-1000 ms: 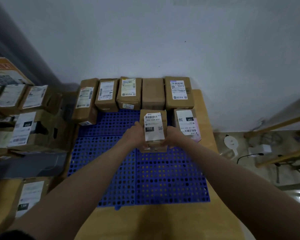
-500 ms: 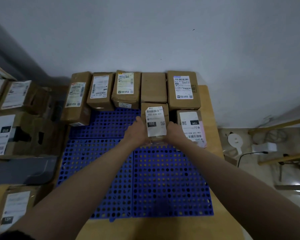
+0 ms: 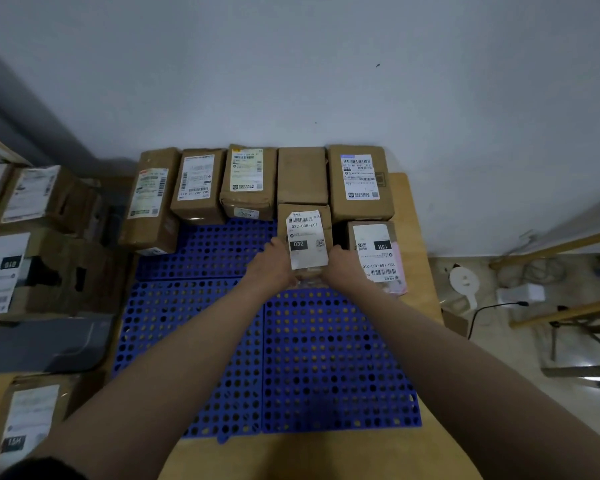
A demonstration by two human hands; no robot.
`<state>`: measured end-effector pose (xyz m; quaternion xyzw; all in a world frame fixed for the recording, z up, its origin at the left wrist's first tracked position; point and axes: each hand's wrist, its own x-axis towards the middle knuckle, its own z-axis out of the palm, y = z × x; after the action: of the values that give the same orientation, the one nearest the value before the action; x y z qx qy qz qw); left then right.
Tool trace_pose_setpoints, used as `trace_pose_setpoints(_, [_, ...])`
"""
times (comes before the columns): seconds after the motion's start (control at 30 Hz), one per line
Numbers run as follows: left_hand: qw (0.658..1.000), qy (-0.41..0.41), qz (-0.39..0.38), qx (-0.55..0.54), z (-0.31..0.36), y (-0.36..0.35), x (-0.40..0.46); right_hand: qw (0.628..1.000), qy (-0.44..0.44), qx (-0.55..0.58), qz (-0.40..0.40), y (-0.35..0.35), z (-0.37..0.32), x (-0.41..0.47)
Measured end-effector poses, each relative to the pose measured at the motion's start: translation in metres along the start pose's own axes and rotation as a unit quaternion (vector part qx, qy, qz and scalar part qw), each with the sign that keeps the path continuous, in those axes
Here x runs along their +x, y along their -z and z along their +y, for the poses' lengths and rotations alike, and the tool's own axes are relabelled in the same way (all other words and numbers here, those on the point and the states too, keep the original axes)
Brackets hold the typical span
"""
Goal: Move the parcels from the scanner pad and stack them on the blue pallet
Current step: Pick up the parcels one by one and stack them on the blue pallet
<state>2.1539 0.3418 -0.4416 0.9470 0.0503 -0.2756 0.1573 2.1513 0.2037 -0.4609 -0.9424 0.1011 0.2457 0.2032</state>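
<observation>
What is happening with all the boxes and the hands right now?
032 parcel: held between both hands, on the blue pallet's second row.
Left hand: gripping its left side.
Right hand: gripping its right side.
15H parcel: lying flat, label up.
Back row of five parcels: lined up along the wall.
Blue pallet: front mostly bare.

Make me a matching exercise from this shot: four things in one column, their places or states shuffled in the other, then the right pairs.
Things:
1. parcel marked 032
2. parcel marked 15H
3. unlabelled parcel
4. blue pallet

Places or states:
A. back row by the wall, plain brown top
B. held between the left hand and the right hand
C. mostly bare, full of round holes
D. at the pallet's right edge, beside the held parcel

Pairs: 1-B, 2-D, 3-A, 4-C
</observation>
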Motion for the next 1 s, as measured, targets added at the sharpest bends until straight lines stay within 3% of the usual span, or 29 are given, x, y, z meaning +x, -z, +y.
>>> trace_pose_setpoints(0.27, [0.993, -0.02, -0.045, 0.104, -0.007, 0.027, -0.037, 0.999, 0.027, -0.008, -0.02, 0.021, -0.005, -0.041])
trace_pose_setpoints(0.57, [0.983, -0.051, -0.043, 0.172, -0.021, 0.051, -0.097, 0.987, 0.107, -0.116, -0.028, 0.052, -0.025, -0.1])
trace_pose_setpoints(1.0, [0.987, 0.003, -0.061, 0.145, -0.108, 0.068, -0.19, 0.953, 0.185, -0.223, -0.087, 0.035, -0.089, -0.178])
